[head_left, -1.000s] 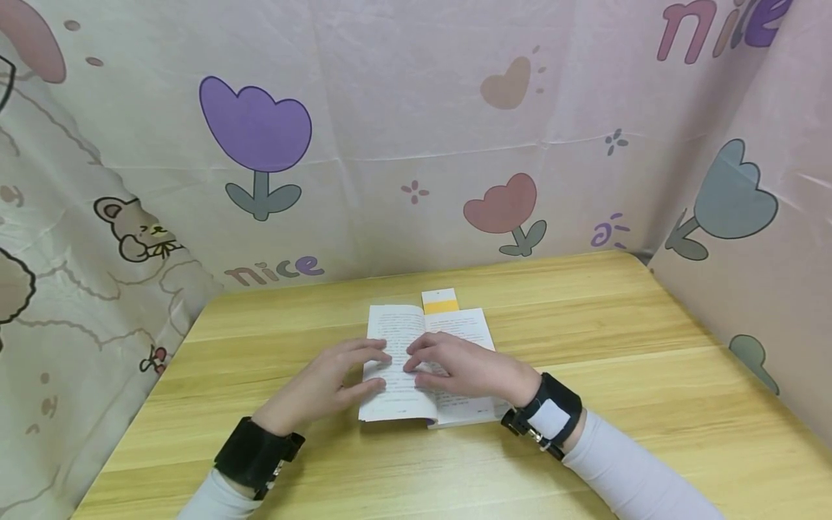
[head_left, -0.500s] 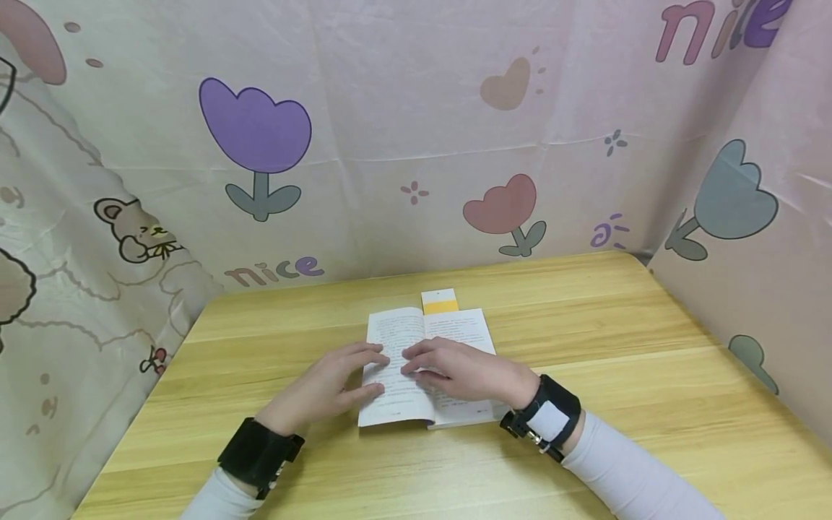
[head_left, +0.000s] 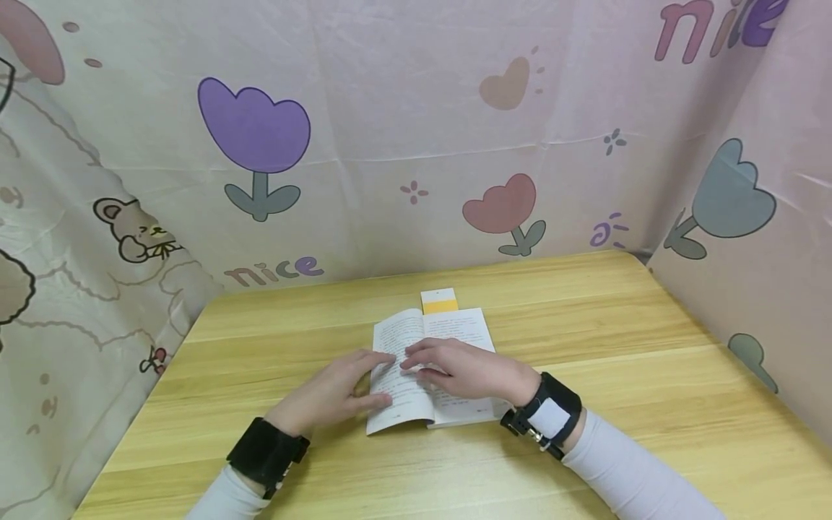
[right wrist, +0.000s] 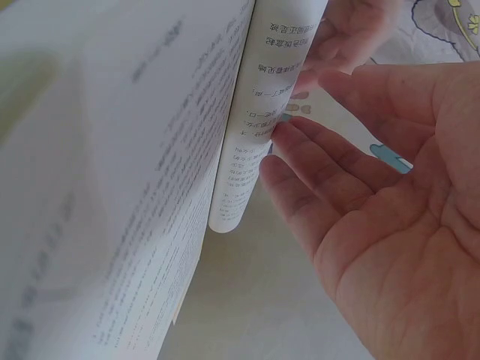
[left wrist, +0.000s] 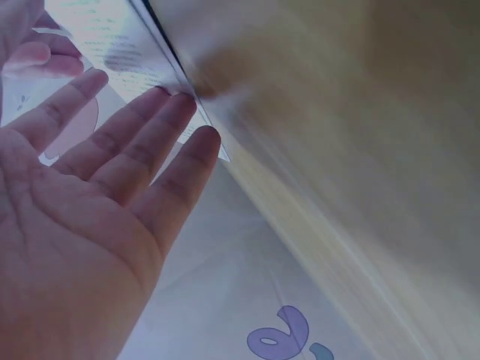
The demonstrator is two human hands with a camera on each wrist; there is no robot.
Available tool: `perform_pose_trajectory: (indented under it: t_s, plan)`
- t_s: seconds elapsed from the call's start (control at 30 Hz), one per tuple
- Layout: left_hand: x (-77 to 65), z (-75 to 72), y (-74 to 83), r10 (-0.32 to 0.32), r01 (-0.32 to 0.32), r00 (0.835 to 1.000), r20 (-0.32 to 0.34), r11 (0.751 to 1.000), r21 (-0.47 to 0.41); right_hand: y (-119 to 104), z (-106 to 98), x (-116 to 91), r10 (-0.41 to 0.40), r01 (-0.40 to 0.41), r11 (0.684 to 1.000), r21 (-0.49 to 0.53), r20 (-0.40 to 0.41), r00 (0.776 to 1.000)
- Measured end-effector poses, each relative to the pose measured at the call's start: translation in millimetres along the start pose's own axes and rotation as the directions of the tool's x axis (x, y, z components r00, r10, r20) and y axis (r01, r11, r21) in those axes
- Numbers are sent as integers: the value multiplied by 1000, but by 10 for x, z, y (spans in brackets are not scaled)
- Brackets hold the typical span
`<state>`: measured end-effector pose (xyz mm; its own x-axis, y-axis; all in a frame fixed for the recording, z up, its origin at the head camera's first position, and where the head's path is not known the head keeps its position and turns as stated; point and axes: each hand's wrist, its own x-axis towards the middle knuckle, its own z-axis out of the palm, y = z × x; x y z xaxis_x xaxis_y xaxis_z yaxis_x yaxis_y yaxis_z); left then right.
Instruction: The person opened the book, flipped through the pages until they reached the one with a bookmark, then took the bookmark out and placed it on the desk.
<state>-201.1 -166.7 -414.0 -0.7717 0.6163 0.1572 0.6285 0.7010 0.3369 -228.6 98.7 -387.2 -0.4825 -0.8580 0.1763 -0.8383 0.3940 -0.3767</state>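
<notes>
An open book (head_left: 460, 326) with printed pages lies on the wooden table. At its outer left edge, my left hand (head_left: 328, 390) rests fingers and thumb on the left page (head_left: 399, 332), which bows upward. In the left wrist view, the fingers of that left hand (left wrist: 97, 195) extend with their tips along the page edge. My right hand (head_left: 464, 370) reaches across the right page, fingertips near the middle fold. From the right wrist, the left page (right wrist: 259, 127) looks curved, and the right hand (right wrist: 390, 187) has two fingertips against it.
A white-and-yellow card (head_left: 439, 300) sticks out beyond the book's top edge. The wooden table (head_left: 585, 318) extends around the book. A patterned cloth (head_left: 377, 130) hangs behind and at both sides. Black straps (head_left: 263, 455) circle both wrists.
My left hand has shifted a little to the right, and the left page's outer edge has come inward and bowed up. The right hand has barely moved.
</notes>
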Motion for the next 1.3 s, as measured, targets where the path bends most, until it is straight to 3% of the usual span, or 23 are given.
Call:
perform_pose_trajectory:
  t_s: [0.23, 0.47, 0.7, 0.87, 1.1, 1.2, 1.3]
  plan:
    - [-4, 16, 41, -29, 28, 999, 40, 999, 19, -3, -24, -13, 30, -30, 999, 30, -2, 1000]
    - [-9, 15, 73, -64, 63, 995, 80, 998, 16, 12, -86, -48, 93, -93, 996, -9, -1, 996]
    - [-23, 29, 87, -67, 65, 995, 73, 997, 33, 106, -149, -123, 219, -215, 975, -54, 88, 972]
    - [-25, 44, 91, -79, 75, 994, 76, 996, 45, 177, -238, -194, 322, -314, 946, -75, 138, 937]
    - [-17, 56, 82, -102, 96, 991, 87, 993, 67, 275, -385, -291, 521, -504, 853, -134, 165, 837]
    - [-19, 51, 81, -111, 105, 989, 93, 992, 73, 328, -436, -335, 574, -553, 817, -160, 148, 805]
    - [-24, 47, 81, -114, 107, 989, 95, 991, 75, 371, -465, -374, 602, -584, 798, -152, 134, 787]
